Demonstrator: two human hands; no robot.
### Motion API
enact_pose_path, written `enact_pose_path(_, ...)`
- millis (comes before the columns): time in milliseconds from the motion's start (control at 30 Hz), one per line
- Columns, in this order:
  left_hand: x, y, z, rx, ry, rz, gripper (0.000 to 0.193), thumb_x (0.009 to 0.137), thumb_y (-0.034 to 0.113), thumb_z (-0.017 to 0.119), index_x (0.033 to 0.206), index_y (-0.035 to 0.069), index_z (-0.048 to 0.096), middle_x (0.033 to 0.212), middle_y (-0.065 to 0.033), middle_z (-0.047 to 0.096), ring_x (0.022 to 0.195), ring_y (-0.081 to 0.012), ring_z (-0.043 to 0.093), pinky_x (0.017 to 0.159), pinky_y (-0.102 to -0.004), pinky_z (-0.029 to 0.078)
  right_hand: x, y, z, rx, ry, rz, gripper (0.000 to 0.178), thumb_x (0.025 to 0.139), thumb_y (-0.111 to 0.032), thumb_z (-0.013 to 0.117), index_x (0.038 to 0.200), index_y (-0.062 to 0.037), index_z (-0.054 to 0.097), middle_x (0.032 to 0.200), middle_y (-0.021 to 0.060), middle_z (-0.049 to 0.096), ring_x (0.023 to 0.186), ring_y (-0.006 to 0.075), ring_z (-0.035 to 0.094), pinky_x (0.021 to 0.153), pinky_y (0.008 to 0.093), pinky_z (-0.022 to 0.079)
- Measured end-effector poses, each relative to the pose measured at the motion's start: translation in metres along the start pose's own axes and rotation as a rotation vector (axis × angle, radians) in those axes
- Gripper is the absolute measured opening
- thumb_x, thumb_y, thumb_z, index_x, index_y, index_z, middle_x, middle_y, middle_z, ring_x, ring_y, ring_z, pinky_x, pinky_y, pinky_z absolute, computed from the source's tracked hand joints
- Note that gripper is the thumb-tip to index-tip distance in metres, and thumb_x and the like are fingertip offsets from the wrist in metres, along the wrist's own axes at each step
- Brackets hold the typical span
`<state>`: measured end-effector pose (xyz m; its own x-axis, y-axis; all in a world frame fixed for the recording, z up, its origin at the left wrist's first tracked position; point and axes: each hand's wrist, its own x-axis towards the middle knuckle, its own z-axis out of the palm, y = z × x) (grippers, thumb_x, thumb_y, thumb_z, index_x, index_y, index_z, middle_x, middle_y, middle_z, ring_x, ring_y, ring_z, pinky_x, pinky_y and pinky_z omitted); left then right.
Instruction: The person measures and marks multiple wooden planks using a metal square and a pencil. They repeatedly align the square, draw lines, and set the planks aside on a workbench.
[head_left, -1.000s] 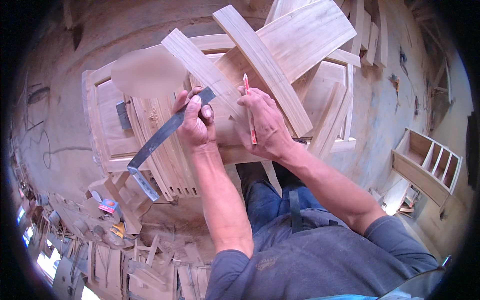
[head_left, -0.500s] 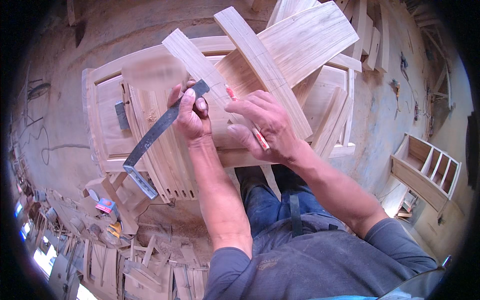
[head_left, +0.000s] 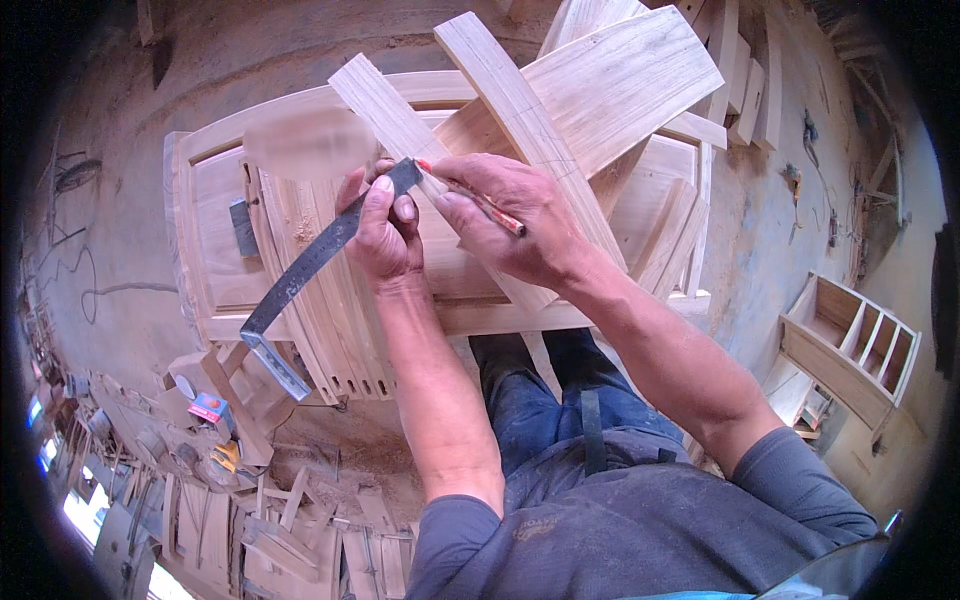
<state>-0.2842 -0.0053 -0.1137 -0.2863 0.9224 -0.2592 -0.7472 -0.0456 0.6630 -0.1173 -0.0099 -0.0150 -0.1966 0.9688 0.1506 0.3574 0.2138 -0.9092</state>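
Note:
My left hand (head_left: pixel 382 230) is closed round the dark blade of a carpenter's square (head_left: pixel 312 270), near the blade's end. The square slants down to the left, and its metal stock hangs past the bench side. In my right hand (head_left: pixel 525 205) is a red and white pencil (head_left: pixel 500 215). The pencil's tip is beside the blade's end; I cannot tell whether it touches. Below both hands a narrow wooden board (head_left: pixel 385 105) lies at a slant, partly hidden by my right hand. A second long board (head_left: pixel 510 95), with thin marked lines, crosses a wide plank (head_left: pixel 635 75).
Beneath the boards is a framed wooden panel (head_left: pixel 215 225). Several slotted strips (head_left: pixel 325 330) are stacked on its left part, with shavings on top. A compartmented wooden box (head_left: pixel 850 340) stands at right. Wood scraps (head_left: pixel 300 550) and tools crowd the lower left.
My right hand has tilted the pencil and brought its tip left to the blade's end. The boards sit slightly further right in view. My left hand still grips the square.

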Motion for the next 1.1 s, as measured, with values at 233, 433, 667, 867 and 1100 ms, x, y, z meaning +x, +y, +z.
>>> enact_pose_path(233, -0.002, -0.004, -0.010, 0.030, -0.014, -0.037, 0.036, 0.092, -0.005, 0.060, 0.121, 0.012, 0.072, 0.107, -0.0189, 0.074, 0.057, -0.0124, 0.058, 0.048, -0.0210, 0.046, 0.007, -0.007, 0.003, 0.032, 0.018, 0.047, 0.023, 0.092, -0.010, 0.068, 0.113, -0.0006, 0.071, 0.095, 0.0212, 0.073, 0.088, 0.0376, 0.073, 0.080, 0.0433, 0.058)
enact_pose_path(433, -0.069, -0.013, -0.002, 0.016, 0.060, -0.044, 0.040, 0.091, -0.004, 0.062, 0.124, 0.017, 0.069, 0.110, -0.0166, 0.071, 0.058, -0.0119, 0.056, 0.048, -0.0220, 0.045, -0.031, -0.030, -0.020, -0.075, -0.085, 0.130, 0.026, 0.092, -0.007, 0.064, 0.115, 0.0022, 0.073, 0.086, 0.0181, 0.070, 0.078, 0.0292, 0.072, 0.071, 0.0372, 0.056)
enact_pose_path(667, -0.158, -0.010, 0.002, 0.088, 0.115, -0.181, 0.045, 0.092, -0.006, 0.062, 0.129, 0.018, 0.068, 0.111, -0.0165, 0.072, 0.061, -0.0117, 0.055, 0.051, -0.0238, 0.046, -0.053, -0.067, -0.054, -0.199, -0.175, 0.274, 0.017, 0.094, -0.010, 0.066, 0.106, 0.0001, 0.072, 0.080, 0.0219, 0.069, 0.076, 0.0366, 0.072, 0.069, 0.0430, 0.056)
enact_pose_path(867, -0.167, 0.021, -0.019, 0.086, 0.097, -0.180, 0.043, 0.093, -0.006, 0.061, 0.130, 0.015, 0.068, 0.116, -0.0209, 0.073, 0.062, -0.0119, 0.055, 0.051, -0.0240, 0.044, -0.001, -0.028, -0.013, -0.423, -0.046, 0.257, 0.040, 0.093, -0.023, 0.074, 0.121, 0.0024, 0.063, 0.091, 0.0229, 0.070, 0.086, 0.0363, 0.073, 0.078, 0.0452, 0.058)
enact_pose_path(1100, -0.155, 0.076, -0.040, 0.091, 0.119, -0.021, 0.040, 0.093, -0.003, 0.063, 0.126, 0.020, 0.070, 0.114, -0.0184, 0.072, 0.059, -0.0119, 0.055, 0.048, -0.0208, 0.045, 0.026, -0.021, 0.035, -0.795, -0.151, 0.209, 0.056, 0.080, -0.012, 0.075, 0.126, 0.0101, 0.052, 0.105, 0.0242, 0.061, 0.099, 0.0361, 0.063, 0.086, 0.0455, 0.053)
